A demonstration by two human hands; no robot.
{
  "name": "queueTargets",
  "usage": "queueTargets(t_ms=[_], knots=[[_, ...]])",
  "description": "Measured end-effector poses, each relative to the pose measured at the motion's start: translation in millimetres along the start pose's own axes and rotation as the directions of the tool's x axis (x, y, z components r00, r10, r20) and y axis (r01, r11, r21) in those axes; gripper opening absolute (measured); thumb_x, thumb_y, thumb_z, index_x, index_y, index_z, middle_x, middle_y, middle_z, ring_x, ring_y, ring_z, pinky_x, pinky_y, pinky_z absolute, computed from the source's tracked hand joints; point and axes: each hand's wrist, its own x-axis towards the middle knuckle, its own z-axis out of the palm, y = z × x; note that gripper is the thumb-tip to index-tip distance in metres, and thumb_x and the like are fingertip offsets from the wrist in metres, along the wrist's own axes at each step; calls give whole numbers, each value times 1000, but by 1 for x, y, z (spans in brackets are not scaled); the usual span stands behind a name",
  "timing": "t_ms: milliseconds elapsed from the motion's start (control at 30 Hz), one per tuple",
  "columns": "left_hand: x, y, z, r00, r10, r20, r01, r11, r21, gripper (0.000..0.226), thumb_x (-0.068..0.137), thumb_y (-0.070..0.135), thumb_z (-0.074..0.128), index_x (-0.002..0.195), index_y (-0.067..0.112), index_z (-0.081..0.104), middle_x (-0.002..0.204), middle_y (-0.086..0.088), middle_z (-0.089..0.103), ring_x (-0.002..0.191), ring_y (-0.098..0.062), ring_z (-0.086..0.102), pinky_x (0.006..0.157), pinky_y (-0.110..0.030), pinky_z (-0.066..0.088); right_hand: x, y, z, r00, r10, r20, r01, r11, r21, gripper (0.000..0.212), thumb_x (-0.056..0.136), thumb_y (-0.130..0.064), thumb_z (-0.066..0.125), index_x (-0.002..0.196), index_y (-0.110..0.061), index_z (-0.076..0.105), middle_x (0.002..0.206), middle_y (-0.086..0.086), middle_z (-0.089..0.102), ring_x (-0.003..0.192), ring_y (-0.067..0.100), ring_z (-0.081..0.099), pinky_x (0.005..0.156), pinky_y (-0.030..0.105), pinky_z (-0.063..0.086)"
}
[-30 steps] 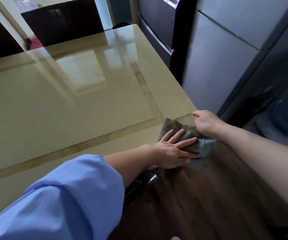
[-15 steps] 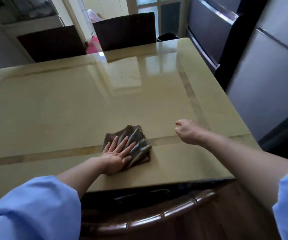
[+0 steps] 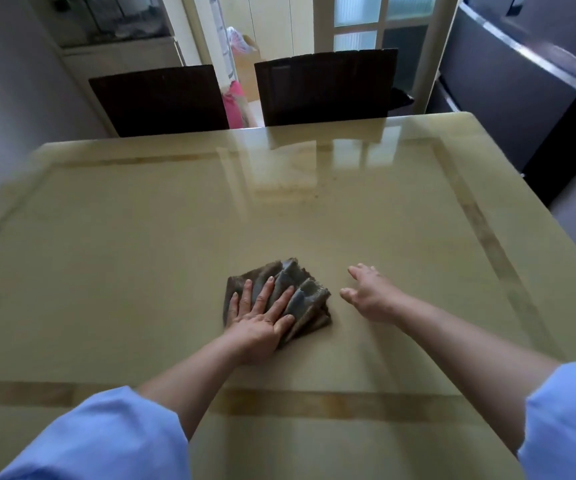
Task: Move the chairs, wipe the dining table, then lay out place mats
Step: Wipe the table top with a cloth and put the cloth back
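Cloth (image 3: 291, 299) lies on the tabletop (image 3: 124, 254), near its middle, toward the near side. Left hand (image 3: 260, 322) rests flat on the cloth's near-left part; right hand (image 3: 369, 296) sits just right of the cloth, apart from it. Two chairs (image 3: 324, 86) stand side by side behind the far edge; a refrigerator (image 3: 522, 81) stands beyond the far-right corner.

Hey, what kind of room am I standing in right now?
Most likely a home dining area next to a kitchen: a large glossy dining table, two dark chairs along its far side, and what looks like a steel refrigerator to the right.
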Motion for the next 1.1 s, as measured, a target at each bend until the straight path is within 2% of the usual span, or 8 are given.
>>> queueTargets(t_ms=[233, 433, 667, 733, 833, 933, 1033, 1100], knots=[[74, -30, -43, 994, -20, -103, 23, 999, 29, 53, 96, 56, 14, 142, 52, -12, 156, 13, -23, 143, -22, -27, 116, -43, -17, 81, -31, -7, 998, -27, -62, 20, 994, -112, 70, 97, -40, 44, 153, -13, 10, 161, 6, -3, 149, 21, -5, 122, 33, 3], [105, -60, -61, 983, -74, -168, 78, 997, 18, 54, 97, 54, 11, 145, 46, -13, 156, 13, -22, 144, -19, -24, 118, -41, -15, 111, -55, -11, 991, -101, -83, 90, 988, -128, 66, 96, -35, 50, 150, -12, 22, 161, 3, 10, 150, 17, 4, 121, 30, 9], [156, -55, -92, 856, -487, -171, 431, 857, -283, 57, 97, 53, 13, 149, 39, -8, 158, 6, -20, 145, -32, -19, 116, -49, -16, 118, -40, -40, 978, -119, -170, 102, 989, -103, 49, 94, -25, 53, 141, -16, 44, 155, -1, 32, 141, 18, 35, 115, 25, 26], [169, -18, -94, 896, -400, -192, 356, 906, -227, 56, 98, 51, 15, 148, 41, -8, 158, 6, -20, 144, -33, -20, 115, -50, -17, 115, -21, -58, 964, -67, -258, 52, 997, -64, 46, 96, -20, 49, 141, -15, 44, 153, 1, 36, 139, 20, 38, 113, 26, 28], [182, 74, -82, 977, -69, -199, 57, 996, -64, 55, 98, 49, 16, 147, 43, -8, 158, 6, -20, 144, -31, -23, 113, -50, -19, 107, 17, -84, 926, 39, -376, -45, 999, -7, 43, 96, -14, 45, 138, -10, 48, 150, 5, 41, 136, 24, 41, 111, 28, 32], [177, 164, -65, 973, 190, -135, -189, 982, 20, 55, 97, 50, 16, 147, 43, -8, 158, 6, -19, 144, -30, -24, 111, -49, -23, 98, 51, -101, 889, 131, -439, -142, 990, 9, 40, 95, -8, 40, 133, -6, 50, 147, 10, 45, 134, 27, 42, 108, 29, 34], [176, 182, -64, 960, 264, -93, -258, 963, 79, 55, 98, 51, 15, 147, 43, -7, 158, 9, -18, 145, -25, -23, 113, -46, -21, 96, 73, -110, 891, 183, -414, -191, 981, 23, 40, 96, -11, 40, 134, -8, 50, 144, 11, 47, 132, 29, 45, 107, 31, 36], [174, 157, -67, 971, 219, -101, -208, 973, 103, 55, 98, 52, 12, 148, 42, -7, 158, 12, -18, 145, -21, -22, 116, -44, -18, 98, 76, -111, 915, 171, -365, -177, 984, 16, 40, 98, -16, 40, 136, -9, 48, 143, 12, 49, 129, 30, 47, 104, 32, 38]])
